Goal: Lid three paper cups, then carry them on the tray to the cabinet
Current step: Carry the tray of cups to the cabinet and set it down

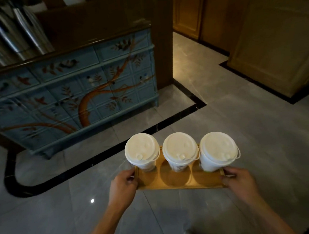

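A wooden tray (179,185) hangs in the air over the tiled floor, held level at both ends. My left hand (123,185) grips its left end and my right hand (238,179) grips its right end. Three white paper cups stand upright in a row on the tray, each with a white lid on: the left cup (142,151), the middle cup (180,150) and the right cup (218,149). The blue painted cabinet (69,98) with a tree and birds stands ahead to the left, its dark top (79,46) above the tray's height.
Grey floor tiles with a black border strip (90,162) lie between me and the cabinet. Metal slats (6,38) lean behind the cabinet top. A passage (187,57) opens to the right of a wooden post (163,40). Wooden panelling (275,48) stands at right.
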